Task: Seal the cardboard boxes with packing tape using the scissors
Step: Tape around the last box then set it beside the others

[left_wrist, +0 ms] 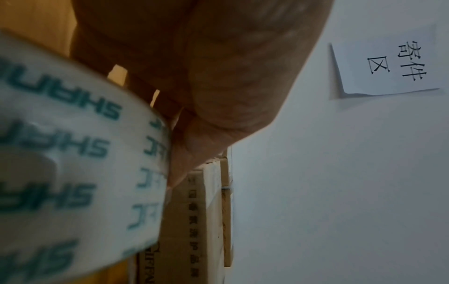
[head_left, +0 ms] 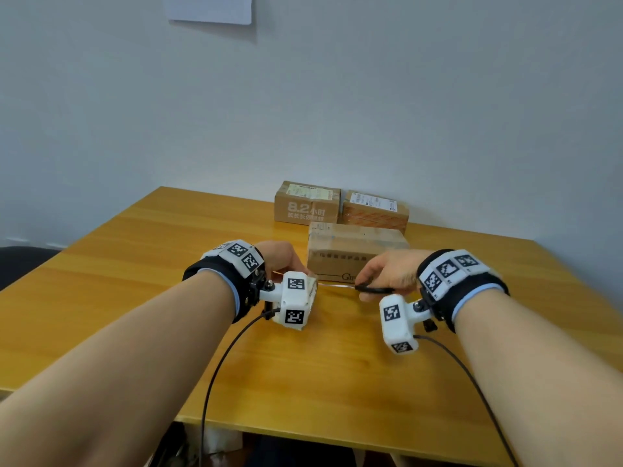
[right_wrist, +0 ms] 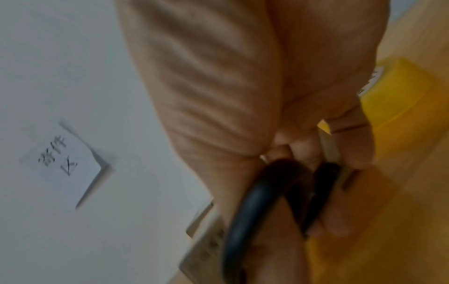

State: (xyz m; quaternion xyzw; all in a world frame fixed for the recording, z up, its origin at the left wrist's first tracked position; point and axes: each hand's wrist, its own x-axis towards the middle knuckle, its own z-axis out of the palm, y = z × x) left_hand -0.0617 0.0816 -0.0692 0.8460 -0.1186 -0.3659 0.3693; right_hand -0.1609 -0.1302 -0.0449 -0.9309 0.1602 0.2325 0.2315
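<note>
Right hand (head_left: 387, 274) around scissors (head_left: 372, 289)

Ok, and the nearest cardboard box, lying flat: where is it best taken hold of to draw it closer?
By its two short ends, coming in from left and right. The nearest box lies flat with its long face toward the person, and both ends look free; two other boxes stand close behind it, crowding the far side.
</note>
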